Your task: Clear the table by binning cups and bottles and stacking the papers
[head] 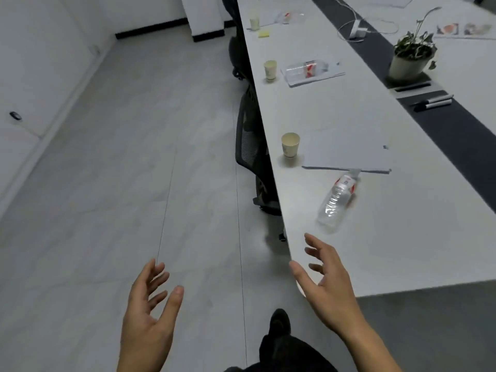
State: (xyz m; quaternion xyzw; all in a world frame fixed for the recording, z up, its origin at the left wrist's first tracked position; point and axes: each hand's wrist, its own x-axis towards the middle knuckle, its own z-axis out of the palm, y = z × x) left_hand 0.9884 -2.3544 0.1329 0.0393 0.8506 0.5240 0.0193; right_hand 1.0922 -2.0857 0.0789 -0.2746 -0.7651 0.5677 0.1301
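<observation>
The left hand hangs over the floor, off the desk's left edge, palm turned inward. Its grip is slack, the fingers spread, and it holds nothing. A black mesh chair is tucked against that left edge. Along the same edge stand three upright paper cups: the far cup, the middle cup and the near cup. The right hand reaches over the desk's near left corner, its grip loose with fingers fanned, and touches nothing. Just beyond its fingertips the near bottle, clear with a red label, lies on its side. Its long axis runs up the desk's length, base toward the hand; the blurred neck seems to meet the near edge of the near papers. Further up, the middle bottle lies crosswise on the middle papers. Toward the right edge, a potted plant stands and two markers lie on a dark strip.
</observation>
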